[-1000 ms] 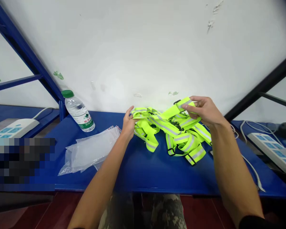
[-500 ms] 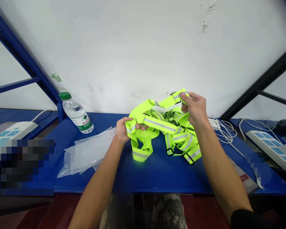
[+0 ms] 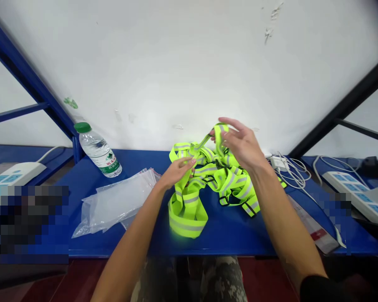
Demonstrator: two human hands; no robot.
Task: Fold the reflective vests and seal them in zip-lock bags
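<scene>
Neon-yellow straps with grey reflective stripes and black buckles lie in a tangled pile (image 3: 239,186) on the blue tabletop (image 3: 220,239). My left hand (image 3: 175,173) closes around one reflective strap (image 3: 189,226), whose wide loop hangs down toward the table's front. Above the pile, my right hand (image 3: 241,144) holds a bent length of strap between thumb and fingers, its index finger stretched out. From there the strap dips toward the pile and my left hand. Where the held strap parts from the others cannot be made out.
Clear plastic bags (image 3: 118,201) lie left of my left forearm, with a green-capped water bottle (image 3: 99,151) behind them. White cables (image 3: 294,172) and a power strip (image 3: 359,197) are on the right; another power strip (image 3: 19,172) is far left. A white wall stands behind.
My right hand has moved left and the strap stretched between my hands has slackened into a bend. Under my left hand the hanging loop has dropped lower and opened wider.
</scene>
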